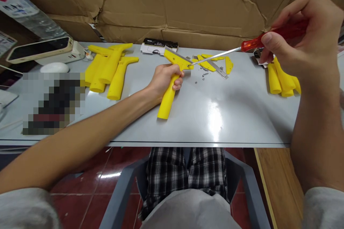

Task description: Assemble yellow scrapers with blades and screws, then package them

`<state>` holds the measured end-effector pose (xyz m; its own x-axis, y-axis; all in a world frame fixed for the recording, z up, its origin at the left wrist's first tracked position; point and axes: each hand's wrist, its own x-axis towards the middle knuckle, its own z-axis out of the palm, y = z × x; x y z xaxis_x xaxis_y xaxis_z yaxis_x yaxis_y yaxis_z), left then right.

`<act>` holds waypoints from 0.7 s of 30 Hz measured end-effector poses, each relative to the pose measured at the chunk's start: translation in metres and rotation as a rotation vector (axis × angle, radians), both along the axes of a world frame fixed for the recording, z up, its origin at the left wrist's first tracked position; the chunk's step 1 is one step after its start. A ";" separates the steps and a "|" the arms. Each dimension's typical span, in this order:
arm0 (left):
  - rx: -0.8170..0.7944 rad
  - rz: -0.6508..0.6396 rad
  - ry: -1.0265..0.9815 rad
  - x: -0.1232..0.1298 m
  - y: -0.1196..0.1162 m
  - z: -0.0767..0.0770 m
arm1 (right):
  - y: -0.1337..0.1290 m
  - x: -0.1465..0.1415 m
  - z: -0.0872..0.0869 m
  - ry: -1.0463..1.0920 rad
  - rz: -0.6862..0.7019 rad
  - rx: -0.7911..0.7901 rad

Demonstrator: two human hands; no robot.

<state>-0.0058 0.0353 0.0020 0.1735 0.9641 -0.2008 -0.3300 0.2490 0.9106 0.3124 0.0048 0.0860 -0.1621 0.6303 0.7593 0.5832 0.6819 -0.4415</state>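
Note:
My left hand (pixel 166 78) is closed around the neck of a yellow plastic scraper (pixel 167 103), whose head carries a metal blade along its far edge. In my right hand (pixel 309 39) is a screwdriver (pixel 249 44) with a red handle, its long shaft slanting down to the left. The screwdriver's tip meets the scraper head near a small screw hole; whether a screw sits there is too small to tell. Just right of the head lie loose blades (pixel 219 69), yellow cover plates (pixel 229 65) and several small screws (pixel 204 74).
Several yellow scraper handles (pixel 115 75) are piled at the left, and more handles (pixel 279 78) at the right. A black and white blade box (pixel 159 45) stands at the back against cardboard (pixel 188 7). A phone (pixel 40 50), a white mouse (pixel 55 68) and a plastic bottle (pixel 34 18) occupy the far left.

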 end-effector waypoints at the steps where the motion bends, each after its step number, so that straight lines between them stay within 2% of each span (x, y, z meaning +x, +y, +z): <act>1: 0.003 -0.002 0.000 0.000 0.000 0.000 | 0.003 0.000 0.000 -0.021 0.016 0.045; 5: 0.012 -0.013 0.008 -0.001 0.000 0.000 | 0.009 0.001 -0.001 -0.048 0.091 0.091; 10: 0.011 -0.011 0.002 0.000 -0.001 0.000 | 0.012 0.003 -0.004 -0.015 0.049 0.126; 14: -0.006 -0.002 -0.002 0.000 -0.001 0.001 | 0.011 0.004 -0.002 -0.050 0.146 0.118; 18: -0.022 -0.003 -0.003 0.000 -0.001 0.001 | 0.010 0.002 -0.003 0.011 0.046 0.075; 21: -0.007 -0.005 -0.024 0.000 0.000 0.000 | 0.011 0.002 -0.002 -0.018 0.091 0.108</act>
<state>-0.0056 0.0351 0.0022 0.1829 0.9620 -0.2030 -0.3503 0.2566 0.9008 0.3142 0.0153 0.0842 -0.2285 0.5274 0.8183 0.5241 0.7750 -0.3531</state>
